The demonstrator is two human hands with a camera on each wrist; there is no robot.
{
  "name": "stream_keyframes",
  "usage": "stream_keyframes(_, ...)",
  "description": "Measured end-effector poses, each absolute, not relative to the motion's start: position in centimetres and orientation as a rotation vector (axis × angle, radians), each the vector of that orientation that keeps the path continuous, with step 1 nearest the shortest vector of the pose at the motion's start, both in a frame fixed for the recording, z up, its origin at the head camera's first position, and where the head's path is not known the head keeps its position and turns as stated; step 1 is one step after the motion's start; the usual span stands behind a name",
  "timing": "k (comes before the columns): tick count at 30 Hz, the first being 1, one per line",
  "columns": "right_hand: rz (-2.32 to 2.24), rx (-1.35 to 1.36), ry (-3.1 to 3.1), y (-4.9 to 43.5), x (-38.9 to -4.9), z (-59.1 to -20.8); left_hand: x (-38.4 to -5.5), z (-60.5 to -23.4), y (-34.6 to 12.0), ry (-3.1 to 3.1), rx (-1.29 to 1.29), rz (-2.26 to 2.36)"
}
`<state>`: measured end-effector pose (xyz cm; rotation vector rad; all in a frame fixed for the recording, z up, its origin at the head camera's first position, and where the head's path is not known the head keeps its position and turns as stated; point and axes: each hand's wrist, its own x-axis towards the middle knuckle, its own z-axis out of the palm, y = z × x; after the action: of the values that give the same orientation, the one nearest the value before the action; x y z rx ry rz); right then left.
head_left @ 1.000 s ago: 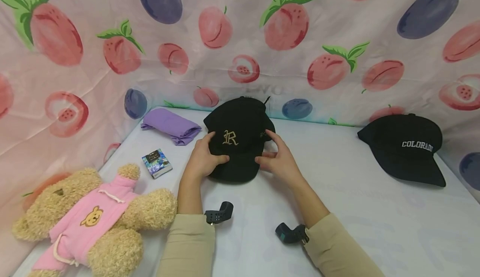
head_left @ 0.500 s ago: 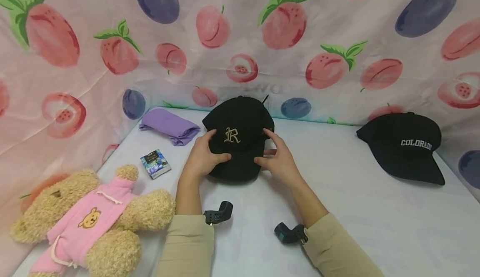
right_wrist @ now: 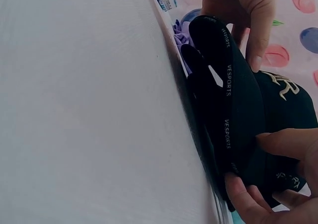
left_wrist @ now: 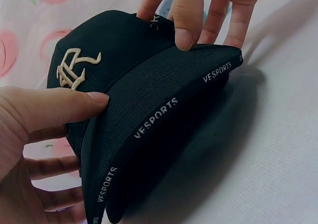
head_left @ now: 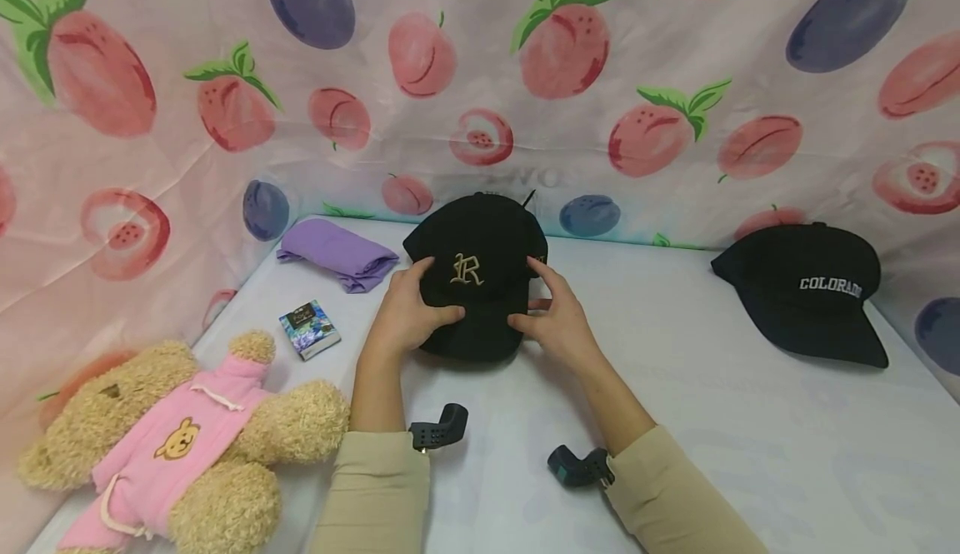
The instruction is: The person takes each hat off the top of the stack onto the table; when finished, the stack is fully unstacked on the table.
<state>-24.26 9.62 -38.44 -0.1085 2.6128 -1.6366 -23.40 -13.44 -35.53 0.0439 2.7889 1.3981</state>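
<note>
A black baseball cap (head_left: 480, 233) with a gold letter emblem faces me at the middle of the table. My left hand (head_left: 401, 308) grips one side of it, thumb on top where brim and crown meet, fingers along the side. On the opposite side my right hand (head_left: 558, 321) holds it the same way. White "VESPORTS" lettering runs along the brim (left_wrist: 164, 92) in the left wrist view. Beneath that brim, a second dark brim edge (right_wrist: 191, 60) shows in the right wrist view; what it belongs to is mostly hidden.
Another black cap (head_left: 810, 287), marked "COLORADO", lies at the right. Folded purple cloth (head_left: 337, 252) and a small blue patterned box (head_left: 309, 329) are left of my hands. A teddy bear in a pink hoodie (head_left: 176, 437) lies front left. A fruit-print curtain (head_left: 480, 54) hangs behind the table.
The held cap has turned slightly, its gold emblem shifting a little right and up. Both hands keep their grip. The whole view has drifted slightly.
</note>
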Motion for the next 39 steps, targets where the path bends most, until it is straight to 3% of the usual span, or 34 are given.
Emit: stream_keyframes(39,-1.683,-0.302,2.654,11.7,-24.3,-36.1,-22.8,-33.6,-12.4,2.84,0.077,1.444)
